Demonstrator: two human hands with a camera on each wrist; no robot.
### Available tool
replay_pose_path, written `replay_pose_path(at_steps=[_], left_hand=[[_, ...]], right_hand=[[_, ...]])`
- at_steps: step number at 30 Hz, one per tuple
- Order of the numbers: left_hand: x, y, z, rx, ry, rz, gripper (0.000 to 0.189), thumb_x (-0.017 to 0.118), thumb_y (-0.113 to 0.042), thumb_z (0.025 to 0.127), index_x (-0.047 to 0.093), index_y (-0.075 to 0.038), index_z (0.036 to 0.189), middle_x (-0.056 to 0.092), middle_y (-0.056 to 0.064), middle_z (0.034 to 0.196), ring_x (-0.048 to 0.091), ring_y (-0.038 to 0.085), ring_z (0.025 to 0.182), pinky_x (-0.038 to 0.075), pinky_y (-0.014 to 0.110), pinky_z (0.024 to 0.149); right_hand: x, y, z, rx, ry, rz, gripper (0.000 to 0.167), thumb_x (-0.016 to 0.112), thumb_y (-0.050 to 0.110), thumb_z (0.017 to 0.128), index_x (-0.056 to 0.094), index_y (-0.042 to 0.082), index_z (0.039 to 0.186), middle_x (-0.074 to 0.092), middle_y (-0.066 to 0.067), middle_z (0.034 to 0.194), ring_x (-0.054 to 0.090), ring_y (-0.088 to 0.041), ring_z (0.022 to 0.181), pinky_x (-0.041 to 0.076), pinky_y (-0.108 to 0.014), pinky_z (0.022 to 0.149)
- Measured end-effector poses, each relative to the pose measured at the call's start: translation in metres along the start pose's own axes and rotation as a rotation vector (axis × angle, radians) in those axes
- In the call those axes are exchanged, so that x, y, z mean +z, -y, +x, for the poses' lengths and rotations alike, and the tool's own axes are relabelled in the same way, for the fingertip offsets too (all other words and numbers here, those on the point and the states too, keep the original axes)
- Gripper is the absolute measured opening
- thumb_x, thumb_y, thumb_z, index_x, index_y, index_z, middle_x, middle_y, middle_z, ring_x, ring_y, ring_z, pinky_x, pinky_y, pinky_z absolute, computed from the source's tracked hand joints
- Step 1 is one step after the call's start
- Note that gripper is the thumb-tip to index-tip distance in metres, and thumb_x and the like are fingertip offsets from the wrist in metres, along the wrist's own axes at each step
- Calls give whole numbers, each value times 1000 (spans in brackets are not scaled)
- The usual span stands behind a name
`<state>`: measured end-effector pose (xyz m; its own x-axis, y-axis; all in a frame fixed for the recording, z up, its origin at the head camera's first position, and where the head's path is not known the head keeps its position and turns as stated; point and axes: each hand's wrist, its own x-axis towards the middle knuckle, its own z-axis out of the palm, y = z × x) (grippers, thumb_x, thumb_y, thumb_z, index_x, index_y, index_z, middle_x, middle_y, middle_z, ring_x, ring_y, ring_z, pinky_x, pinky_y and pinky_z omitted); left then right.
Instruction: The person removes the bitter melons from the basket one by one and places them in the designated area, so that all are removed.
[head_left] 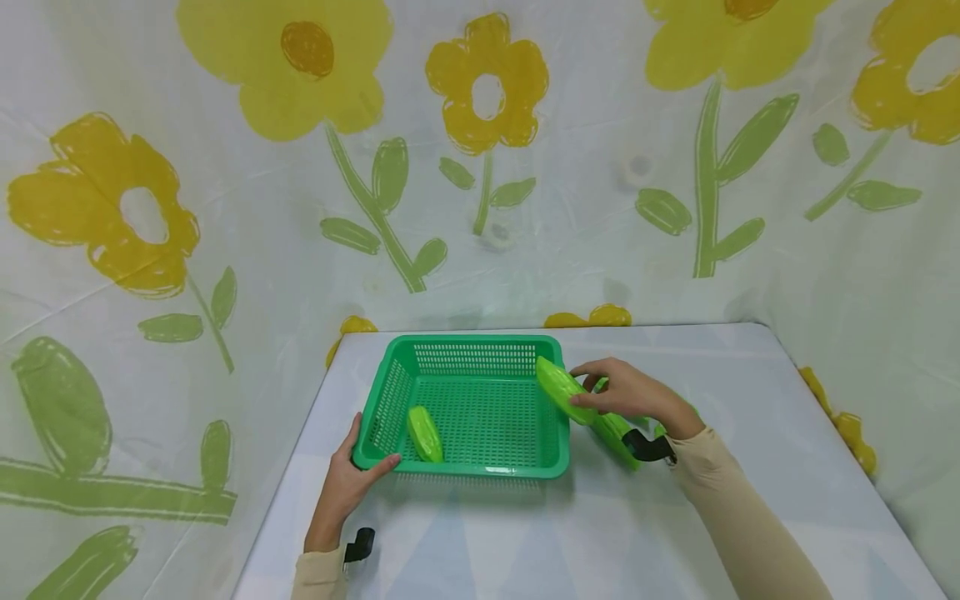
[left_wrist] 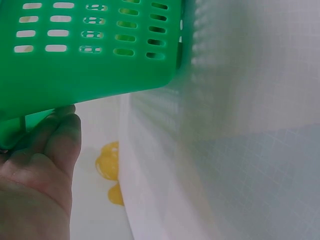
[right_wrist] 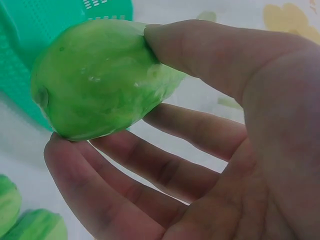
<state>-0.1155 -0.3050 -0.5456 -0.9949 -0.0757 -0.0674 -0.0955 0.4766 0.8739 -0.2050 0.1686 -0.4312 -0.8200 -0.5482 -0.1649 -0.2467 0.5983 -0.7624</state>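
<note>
My right hand (head_left: 626, 390) pinches a bright green bitter melon (head_left: 557, 385) between thumb and fingers. It is tilted over the right rim of a green plastic basket (head_left: 480, 470). Seen from the right wrist, the bitter melon (right_wrist: 105, 80) has a glossy, bumpy skin, and the fingers (right_wrist: 165, 170) curve beneath it. At the basket's front left corner, my left hand (head_left: 347, 487) grips the rim, thumb on the front edge. Another bitter melon (head_left: 425, 434) lies inside, toward the left. More bitter melons (head_left: 617, 437) lie on the table under my right hand, partly hidden by it.
The basket stands on a pale, patterned tabletop (head_left: 465, 533). A white cloth (head_left: 570, 217) with yellow flowers hangs behind the table and along its sides. The basket's perforated wall (left_wrist: 90, 65) fills the upper left of the left wrist view.
</note>
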Motion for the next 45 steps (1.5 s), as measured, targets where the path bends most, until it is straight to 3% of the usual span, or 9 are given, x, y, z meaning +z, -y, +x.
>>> replay_pose_path(at_steps=[8, 12, 15, 21, 34, 45], left_hand=[[1, 0, 0, -4, 2, 1, 113, 83, -31, 88, 6, -11, 168, 13, 20, 174, 16, 45, 160, 27, 63, 124], [1, 1, 0, -1, 2, 5, 112, 83, -31, 88, 7, -11, 168, 13, 20, 174, 16, 45, 160, 27, 64, 124], [2, 3, 1, -1, -2, 9, 113, 83, -32, 88, 6, -11, 168, 12, 19, 174, 17, 45, 160, 27, 64, 124], [3, 7, 2, 12, -11, 19, 113, 82, -33, 88, 6, -12, 168, 13, 20, 174, 18, 46, 159, 28, 65, 123], [1, 4, 0, 14, -20, 23, 111, 83, -31, 88, 9, -7, 167, 14, 20, 173, 20, 45, 159, 30, 65, 122], [1, 3, 1, 9, -5, 11, 111, 82, -31, 88, 8, -9, 167, 13, 20, 174, 19, 45, 159, 29, 64, 123]], right_hand=[[-3, -10, -11, 32, -14, 20, 62, 73, 31, 97, 56, -7, 143, 70, -19, 111, 72, -27, 80, 61, -37, 71], [-3, -14, -16, 56, -20, 26, 63, 73, 32, 97, 55, -7, 143, 70, -19, 112, 71, -29, 80, 60, -41, 71], [-4, -17, -20, 50, -26, 28, 63, 73, 31, 97, 55, -8, 143, 70, -18, 111, 70, -27, 79, 61, -43, 71], [-4, -26, -29, 43, -36, 24, 63, 73, 31, 97, 54, -8, 143, 70, -19, 113, 68, -17, 80, 59, -33, 70], [-16, -35, -52, 76, -81, 10, 64, 72, 31, 97, 53, -9, 144, 68, -22, 120, 71, -15, 83, 60, -32, 72], [-28, -60, -72, 130, -113, -11, 64, 72, 31, 98, 54, -10, 143, 67, -24, 117, 71, -17, 85, 60, -29, 71]])
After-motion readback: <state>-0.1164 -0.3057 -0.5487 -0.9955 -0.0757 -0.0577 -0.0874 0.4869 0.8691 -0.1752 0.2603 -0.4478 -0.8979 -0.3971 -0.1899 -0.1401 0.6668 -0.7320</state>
